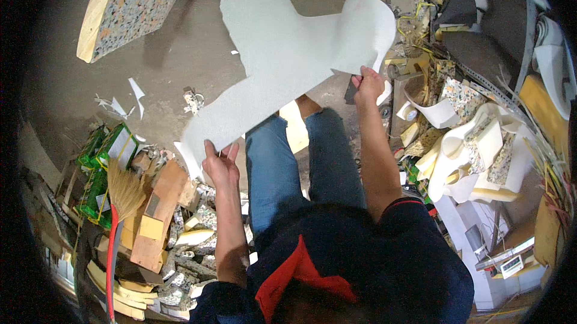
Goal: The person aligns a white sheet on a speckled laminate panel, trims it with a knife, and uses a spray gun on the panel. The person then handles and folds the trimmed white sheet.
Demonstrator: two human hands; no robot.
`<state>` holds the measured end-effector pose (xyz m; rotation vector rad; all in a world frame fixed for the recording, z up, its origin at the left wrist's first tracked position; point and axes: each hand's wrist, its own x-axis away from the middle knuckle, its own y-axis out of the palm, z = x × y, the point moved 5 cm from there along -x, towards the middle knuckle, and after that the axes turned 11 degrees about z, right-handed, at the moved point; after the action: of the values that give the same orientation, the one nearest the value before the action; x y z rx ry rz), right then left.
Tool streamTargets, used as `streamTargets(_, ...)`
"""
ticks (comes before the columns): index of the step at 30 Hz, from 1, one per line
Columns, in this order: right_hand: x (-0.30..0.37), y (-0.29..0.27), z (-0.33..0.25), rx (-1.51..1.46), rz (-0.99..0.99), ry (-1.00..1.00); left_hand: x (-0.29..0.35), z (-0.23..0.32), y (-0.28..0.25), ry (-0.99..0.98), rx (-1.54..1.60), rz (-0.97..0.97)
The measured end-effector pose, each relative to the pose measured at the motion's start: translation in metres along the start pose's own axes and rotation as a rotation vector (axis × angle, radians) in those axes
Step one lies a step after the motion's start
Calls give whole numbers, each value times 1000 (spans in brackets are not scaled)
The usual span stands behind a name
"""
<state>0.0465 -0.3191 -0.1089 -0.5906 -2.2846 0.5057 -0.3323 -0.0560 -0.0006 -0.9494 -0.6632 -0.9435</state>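
Observation:
A large light-grey sheet (288,47), thin and bendy like foam, is cut in an irregular shape with wide lobes. It hangs in front of me above my knees, its right lobe curling over. My left hand (221,166) pinches the sheet's near left end, thumb on top. My right hand (368,86) grips the near edge at the right, beside a notch; some of its fingers are hidden. Under the right part of the sheet, close to my right hand, a small dark flat piece (350,91) shows.
A thick speckled foam block (141,8) stands at the far left. Left of me are a straw broom (125,189), green boxes (102,189), wooden boards (159,210) and foam scraps. Rolled white sheets (457,155) and speckled offcuts pile up at the right. White scraps (137,95) litter the floor.

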Motion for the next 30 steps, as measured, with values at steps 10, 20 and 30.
streamTargets(10, -13, 30, -13, -553, -229, 141, -12, -39, -32, -449, -192, -270)
streamTargets(20, 238, 193, -4, 652, -377, -1667, -89, 54, -67, 96, -645, -177)
streamTargets(30, 375, 313, 247, 1029, -1039, -1540, -141, 85, -107, -61, -455, -154)
